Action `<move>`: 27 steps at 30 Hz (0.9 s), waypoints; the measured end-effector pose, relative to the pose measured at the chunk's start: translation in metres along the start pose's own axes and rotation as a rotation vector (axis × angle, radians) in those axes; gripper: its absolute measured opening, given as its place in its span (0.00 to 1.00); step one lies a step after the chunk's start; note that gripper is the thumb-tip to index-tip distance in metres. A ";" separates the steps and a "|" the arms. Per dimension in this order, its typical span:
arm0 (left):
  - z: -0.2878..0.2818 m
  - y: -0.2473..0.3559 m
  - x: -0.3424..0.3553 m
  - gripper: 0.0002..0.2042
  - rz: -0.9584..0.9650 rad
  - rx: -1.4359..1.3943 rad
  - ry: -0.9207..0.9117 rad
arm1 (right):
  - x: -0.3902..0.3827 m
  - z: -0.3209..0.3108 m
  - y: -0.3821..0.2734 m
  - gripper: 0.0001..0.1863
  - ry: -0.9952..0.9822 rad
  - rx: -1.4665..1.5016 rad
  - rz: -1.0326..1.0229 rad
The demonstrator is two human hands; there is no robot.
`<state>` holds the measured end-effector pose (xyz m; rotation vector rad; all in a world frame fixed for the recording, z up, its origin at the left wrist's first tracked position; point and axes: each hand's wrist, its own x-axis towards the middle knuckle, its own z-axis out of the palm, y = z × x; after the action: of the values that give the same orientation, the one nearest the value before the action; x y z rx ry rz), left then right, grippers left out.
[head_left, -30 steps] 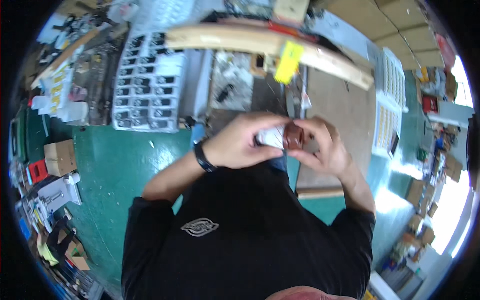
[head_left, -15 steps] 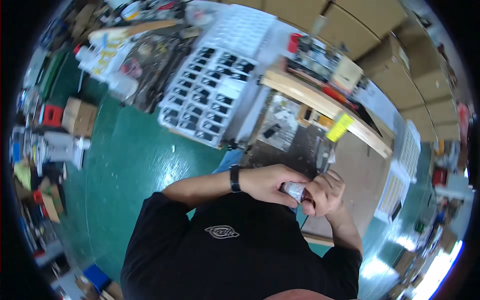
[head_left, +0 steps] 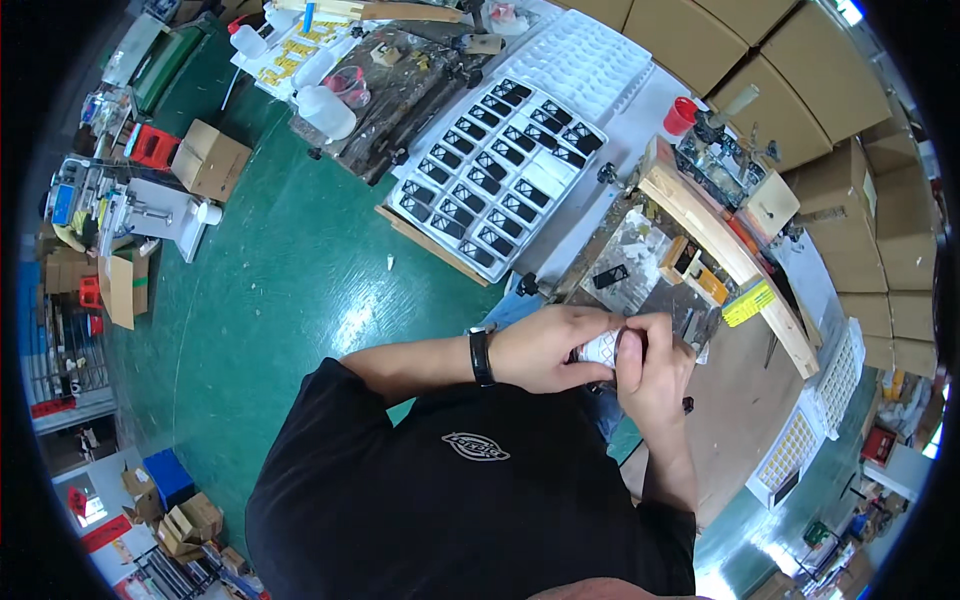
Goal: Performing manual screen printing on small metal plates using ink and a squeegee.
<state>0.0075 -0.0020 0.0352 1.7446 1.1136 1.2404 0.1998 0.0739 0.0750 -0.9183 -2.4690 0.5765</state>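
In front of my chest, both hands hold a small cylinder with a white, criss-cross patterned side [head_left: 601, 349]. It looks like a little bottle or jar, but its ends are hidden. My left hand [head_left: 543, 348] wraps round it from the left, a black band on that wrist. From the right, my right hand [head_left: 653, 368] closes its thumb and bent fingers over the other end. Just beyond the hands is a worn bench, where a small black rectangular piece [head_left: 610, 276] lies on a stained whitish sheet [head_left: 640, 250].
Left of the bench stands a white tray [head_left: 402, 203] of black pieces with X marks. A curved wooden board [head_left: 705, 225] with a yellow label [head_left: 748, 303] borders the bench. Nearby are a red cup [head_left: 680, 116], stacked cartons [head_left: 690, 40] and a white bottle [head_left: 325, 112].
The whole view has shifted, with the bench and tray now farther right. The cylinder has turned to show its patterned side, and my right fingers have shifted on it.
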 end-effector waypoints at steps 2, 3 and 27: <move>-0.002 0.002 0.002 0.25 0.002 0.044 0.041 | 0.001 0.000 0.000 0.12 -0.008 0.000 0.049; -0.004 0.002 0.003 0.25 -0.013 0.047 0.029 | 0.001 0.002 0.002 0.13 0.000 0.039 0.052; -0.362 -0.148 0.045 0.30 -0.803 1.223 0.811 | -0.098 -0.024 0.043 0.22 0.050 0.343 0.525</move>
<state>-0.3669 0.1194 0.0217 1.0827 3.1115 0.6913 0.3012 0.0420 0.0474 -1.4120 -1.9848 1.0918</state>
